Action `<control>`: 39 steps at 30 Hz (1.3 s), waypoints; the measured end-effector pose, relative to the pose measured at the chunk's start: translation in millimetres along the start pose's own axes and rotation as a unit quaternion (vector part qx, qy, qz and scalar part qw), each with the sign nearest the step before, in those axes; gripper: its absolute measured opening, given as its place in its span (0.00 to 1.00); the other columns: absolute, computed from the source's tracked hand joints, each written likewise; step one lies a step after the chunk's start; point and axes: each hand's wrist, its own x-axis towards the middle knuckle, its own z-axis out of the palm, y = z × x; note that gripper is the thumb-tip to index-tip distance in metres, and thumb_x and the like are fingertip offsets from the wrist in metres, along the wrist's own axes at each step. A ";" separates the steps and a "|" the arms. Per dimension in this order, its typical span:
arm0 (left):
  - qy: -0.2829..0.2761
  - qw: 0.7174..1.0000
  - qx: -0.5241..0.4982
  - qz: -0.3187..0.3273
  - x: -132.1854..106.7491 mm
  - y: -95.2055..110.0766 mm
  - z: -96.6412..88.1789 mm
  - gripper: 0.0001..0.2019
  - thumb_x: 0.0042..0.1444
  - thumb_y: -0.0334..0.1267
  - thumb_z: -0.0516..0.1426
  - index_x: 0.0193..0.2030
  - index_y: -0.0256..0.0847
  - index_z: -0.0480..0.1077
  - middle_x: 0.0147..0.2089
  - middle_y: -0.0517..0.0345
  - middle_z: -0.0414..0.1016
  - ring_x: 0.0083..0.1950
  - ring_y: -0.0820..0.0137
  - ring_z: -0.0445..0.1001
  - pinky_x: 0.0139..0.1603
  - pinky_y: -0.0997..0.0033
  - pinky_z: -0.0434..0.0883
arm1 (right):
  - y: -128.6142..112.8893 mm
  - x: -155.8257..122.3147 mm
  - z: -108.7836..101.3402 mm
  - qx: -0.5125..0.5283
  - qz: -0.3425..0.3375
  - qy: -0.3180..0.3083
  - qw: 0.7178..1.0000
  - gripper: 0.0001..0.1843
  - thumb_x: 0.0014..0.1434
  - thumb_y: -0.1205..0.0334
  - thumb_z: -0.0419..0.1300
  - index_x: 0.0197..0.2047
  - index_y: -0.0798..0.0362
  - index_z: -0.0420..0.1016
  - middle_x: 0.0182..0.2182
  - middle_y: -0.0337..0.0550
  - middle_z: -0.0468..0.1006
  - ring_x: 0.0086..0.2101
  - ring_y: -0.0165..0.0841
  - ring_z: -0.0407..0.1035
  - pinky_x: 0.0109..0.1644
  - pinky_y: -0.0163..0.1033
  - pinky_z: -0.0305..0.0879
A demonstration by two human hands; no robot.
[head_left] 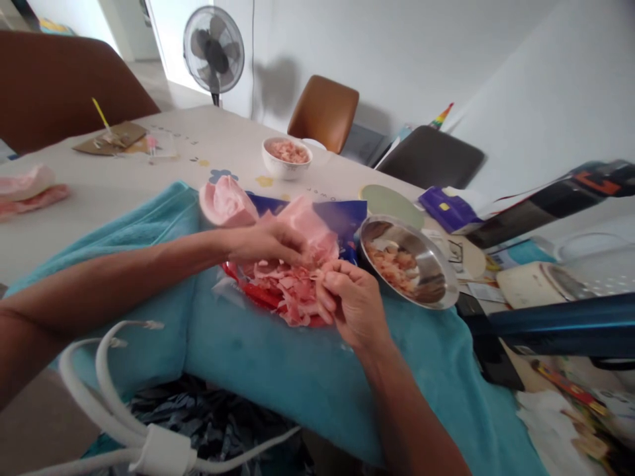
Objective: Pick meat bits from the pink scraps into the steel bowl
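My left hand [270,241] reaches in from the left, its fingers pinched at a small pale-pink piece of fruit flesh [316,259] that looks like pomelo. Closed fingers of my right hand [354,297] grip the same piece from the other side. Beneath both hands lies a heap of pink membrane scraps [292,291] on a red and blue plastic bag [262,295]. Thick pink peel [227,201] rests behind my left wrist, with more peel [310,221] behind the fingers. To the right, a tilted steel bowl [444,274] contains pinkish fruit pulp [394,264].
A white bowl [285,168] heaped with pulp stands farther back. A teal towel [238,350] covers the table's near edge. White cables [163,453] hang at lower left. A blue cylinder [570,324] and a dark one [540,205] jut in at right. A fan [214,53] stands behind.
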 end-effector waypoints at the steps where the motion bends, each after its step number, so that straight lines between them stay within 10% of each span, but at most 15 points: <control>1: 0.021 1.000 -0.018 -0.007 -0.5 0.3 -4.5 0.10 0.53 0.38 0.65 0.29 0.34 0.72 0.20 0.62 0.67 0.15 0.82 0.60 0.11 0.85 0.55 | -1.0 0.2 -0.4 0.003 -0.008 0.004 1.000 0.06 0.44 0.67 0.61 0.22 0.52 0.67 0.10 0.28 0.63 0.11 0.20 0.51 0.11 0.26 0.51; 9: 0.018 0.987 -0.158 -0.019 5.7 -3.6 3.6 0.06 0.51 0.33 0.66 0.34 0.32 0.77 0.27 0.56 0.76 0.25 0.79 0.73 0.23 0.85 0.69 | -2.4 6.5 -5.5 0.030 -0.012 0.000 0.999 0.06 0.44 0.65 0.63 0.22 0.53 0.68 0.11 0.29 0.63 0.12 0.21 0.53 0.12 0.27 0.53; 18: -0.028 0.978 -0.195 -0.071 9.9 -16.1 16.1 0.20 0.52 0.51 0.65 0.32 0.32 0.75 0.25 0.55 0.74 0.19 0.78 0.68 0.14 0.81 0.62 | 2.0 8.6 -3.8 -0.017 0.003 0.011 1.000 0.05 0.42 0.66 0.65 0.21 0.53 0.71 0.11 0.29 0.64 0.11 0.21 0.53 0.10 0.28 0.55; 39: -0.080 0.995 0.032 -0.041 -0.5 -7.8 8.6 0.12 0.58 0.43 0.61 0.29 0.37 0.70 0.21 0.62 0.64 0.18 0.81 0.59 0.14 0.84 0.56 | 1.2 6.1 -8.2 -0.091 0.059 -0.074 0.991 0.08 0.46 0.64 0.65 0.22 0.53 0.68 0.10 0.28 0.65 0.10 0.22 0.57 0.13 0.28 0.57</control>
